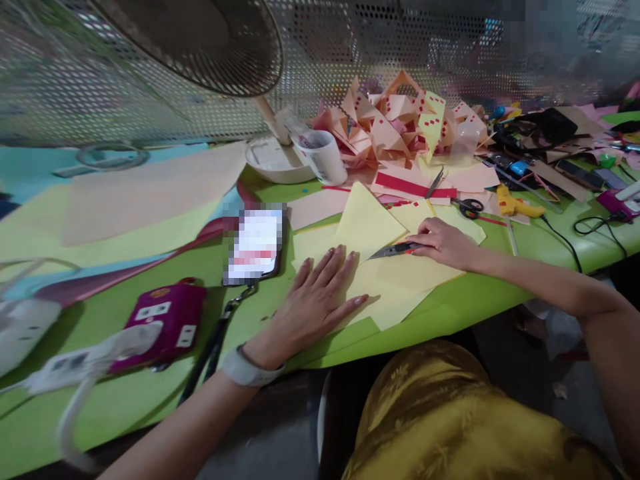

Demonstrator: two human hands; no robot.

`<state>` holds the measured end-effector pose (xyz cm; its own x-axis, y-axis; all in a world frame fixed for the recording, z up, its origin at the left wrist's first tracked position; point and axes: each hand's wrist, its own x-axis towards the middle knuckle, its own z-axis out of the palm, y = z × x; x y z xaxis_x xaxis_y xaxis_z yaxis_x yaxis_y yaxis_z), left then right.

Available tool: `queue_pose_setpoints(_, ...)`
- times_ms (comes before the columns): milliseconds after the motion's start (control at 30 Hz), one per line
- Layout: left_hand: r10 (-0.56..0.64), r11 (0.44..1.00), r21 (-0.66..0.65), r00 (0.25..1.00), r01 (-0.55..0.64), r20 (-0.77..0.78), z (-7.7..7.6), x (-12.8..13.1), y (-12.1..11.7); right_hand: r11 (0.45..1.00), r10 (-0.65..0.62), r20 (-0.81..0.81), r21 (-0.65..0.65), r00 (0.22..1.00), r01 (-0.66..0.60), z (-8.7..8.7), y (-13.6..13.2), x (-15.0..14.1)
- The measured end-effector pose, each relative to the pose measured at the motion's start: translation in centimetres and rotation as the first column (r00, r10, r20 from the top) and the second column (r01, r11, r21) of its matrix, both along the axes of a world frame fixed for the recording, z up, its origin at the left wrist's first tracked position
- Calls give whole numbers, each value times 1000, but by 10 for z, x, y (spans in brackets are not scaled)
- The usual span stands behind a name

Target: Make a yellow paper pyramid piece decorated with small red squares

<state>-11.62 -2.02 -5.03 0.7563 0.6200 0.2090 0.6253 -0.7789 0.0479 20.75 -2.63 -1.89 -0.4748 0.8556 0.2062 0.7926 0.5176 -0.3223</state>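
Note:
My left hand [323, 293] lies flat with its fingers spread, pressing on pale yellow paper sheets [400, 293]. My right hand [443, 243] is closed around a utility knife [395, 249] with a grey pointed blade and an orange-red part at its handle. The blade points left and rests on or just over the sheets, close to my left fingers; whether it touches cannot be seen. Just beyond the blade, a folded yellow piece [369, 217] rises to a peak. Behind my right hand are black-handled scissors [470, 208] and a red strip [415, 187].
A phone [255, 245] and purple power adapter [167, 320] are on the left, near large coloured sheets [150, 200]. At the back stand a fan [215, 40], a white cup [324, 159] and a heap of cut paper [385, 127]. A yellow glue gun [517, 202] lies right.

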Motion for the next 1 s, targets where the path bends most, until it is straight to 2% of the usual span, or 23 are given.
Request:
queue_pose_setpoints(200, 0, 999, -50, 1000, 0, 8, 2, -1, 1, 999, 38, 1, 8, 999, -38, 4, 1, -22)
queue_pose_setpoints(500, 4, 993, -119, 1000, -6, -15, 3, -3, 2, 999, 41, 0, -1, 999, -41, 5, -7, -18)
queue_pose_setpoints(633, -43, 952, -304, 999, 39, -4, 21, -12, 23, 998, 57, -15, 16, 998, -57, 2, -4, -18)
queue_pose_setpoints(700, 10, 954, -300, 997, 13, 73, 33, -15, 38, 997, 65, -21, 37, 998, -64, 0, -3, -17)
queue_pose_setpoints(767, 6, 955, -296, 993, 29, 116, 38, -15, 53, 997, 64, -19, 54, 998, -62, -1, -3, -16)
queue_pose_setpoints(867, -77, 947, -308, 995, 93, 66, 32, -12, 68, 997, 54, -4, 58, 999, -54, 0, -4, -15)
queue_pose_setpoints(1000, -72, 951, -299, 997, 75, 19, 14, -10, 71, 997, 56, 29, 55, 998, -57, 1, -4, -19)
